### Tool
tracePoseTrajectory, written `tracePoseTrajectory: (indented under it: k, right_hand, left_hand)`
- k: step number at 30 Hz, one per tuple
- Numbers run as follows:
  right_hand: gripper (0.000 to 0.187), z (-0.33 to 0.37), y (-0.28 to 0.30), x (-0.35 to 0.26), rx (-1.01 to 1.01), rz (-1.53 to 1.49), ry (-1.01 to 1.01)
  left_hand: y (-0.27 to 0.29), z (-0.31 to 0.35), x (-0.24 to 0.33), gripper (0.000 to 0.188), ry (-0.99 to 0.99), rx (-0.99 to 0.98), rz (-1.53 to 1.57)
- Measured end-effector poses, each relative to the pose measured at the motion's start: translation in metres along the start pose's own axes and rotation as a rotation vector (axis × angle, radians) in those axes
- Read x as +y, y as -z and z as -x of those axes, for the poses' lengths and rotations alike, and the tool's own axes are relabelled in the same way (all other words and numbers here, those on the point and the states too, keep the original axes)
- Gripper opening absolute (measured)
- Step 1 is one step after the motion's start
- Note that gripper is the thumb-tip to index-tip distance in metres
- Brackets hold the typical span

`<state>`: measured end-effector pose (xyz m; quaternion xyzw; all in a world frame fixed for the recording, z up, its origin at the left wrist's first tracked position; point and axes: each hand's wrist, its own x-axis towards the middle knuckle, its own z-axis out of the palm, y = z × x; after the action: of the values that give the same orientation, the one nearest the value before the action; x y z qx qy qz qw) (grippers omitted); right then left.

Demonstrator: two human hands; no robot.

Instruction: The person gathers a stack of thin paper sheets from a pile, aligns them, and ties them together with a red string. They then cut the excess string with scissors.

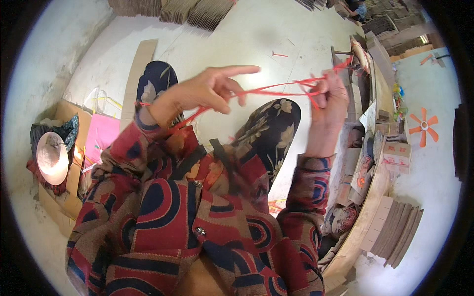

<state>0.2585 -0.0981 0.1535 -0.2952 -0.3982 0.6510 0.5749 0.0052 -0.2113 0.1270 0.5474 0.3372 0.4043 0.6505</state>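
Observation:
Red plastic string (pixel 276 92) stretches in several strands between my two hands, above my knees. The fingers of my left hand (pixel 207 91) curl around it, apart from the forefinger, which points out to the right. From under that hand the string trails down toward my lap. My right hand (pixel 330 96), raised higher on the right, is closed on the other end, with loops showing around its fingers. More red string continues beyond the right hand, toward the wooden bench. The right fingertips are partly blurred.
On the right stands a long wooden bench (pixel 371 209) with cardboard pieces and cloth. Past it are stacked brown cardboard (pixel 397 232), a small carton (pixel 396 154) and an orange fan (pixel 424 127). A straw hat (pixel 52 158) rests at left; cardboard stacks (pixel 210 14) lie ahead.

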Motion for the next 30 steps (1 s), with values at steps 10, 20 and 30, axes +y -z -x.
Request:
tracePoseTrajectory:
  k: [10,20,30]
  right_hand:
    - [0.016,-0.023,0.132,-0.050,0.182,0.046,-0.084]
    - [0.022,-0.029,0.180,-0.080,0.261,-0.059,-0.039]
    - [0.013,0.057,0.282,-0.104,0.624,1.409,0.304]
  left_hand:
    - [0.124,0.083,0.016,0.040,0.093,0.158,-0.422]
    - [0.152,0.087,-0.025,0.010,0.147,0.237,-0.714]
    - [0.278,0.207,-0.041,0.012,0.090,0.944,-1.012]
